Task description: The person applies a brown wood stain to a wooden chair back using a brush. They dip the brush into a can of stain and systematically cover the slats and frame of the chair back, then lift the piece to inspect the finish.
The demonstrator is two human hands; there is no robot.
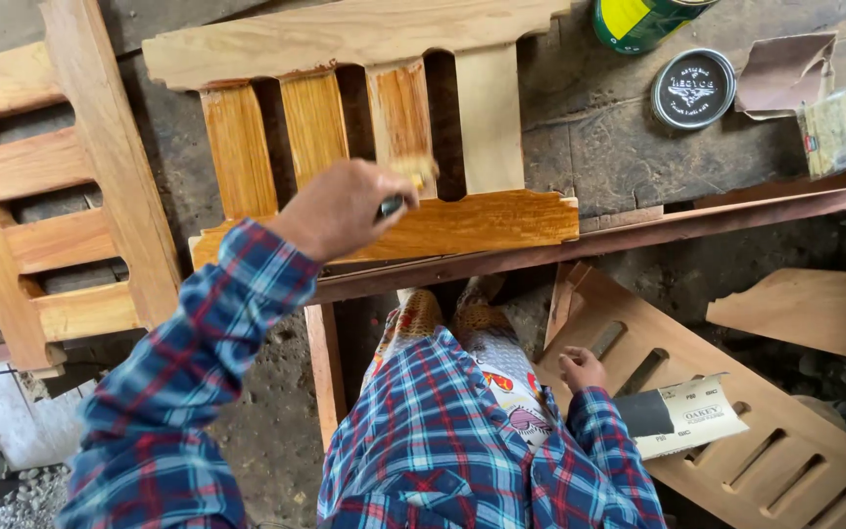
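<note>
My left hand is stretched fwd over the bench, fingers curled tight round a brush handle, dark w/ a metal-looking bit just poking out. The bristles, pale yellowish, press on the third slat of the slatted wood panel lying flat in front of me.

Panel: top rail w/ a scalloped edge, four flat upright slats, straight bottom rail. Three left slats + bottom rail look wet/glossy, deep amber-orange, grain showing strong. The fourth slat and top rail are pale, matte, raw-looking.

My right hand is low by my hip, fingers loosely bent together, resting on the edge of another slotted board, smooth tan, leaning below the bench. Can't tell if it grips anything. A sandpaper sheet, pale backing w/ dark end, lies on that board just beside the hand.

Bench top is rough, dark, stained planks. On it, far right: round tin lid, black; green-yellow can, cut off by frame; crumpled brown sandpaper scrap; clear plastic bag. At left, a ladder-like wood frame, reddish-tan rails. Both sleeves are blue/red plaid.
</note>
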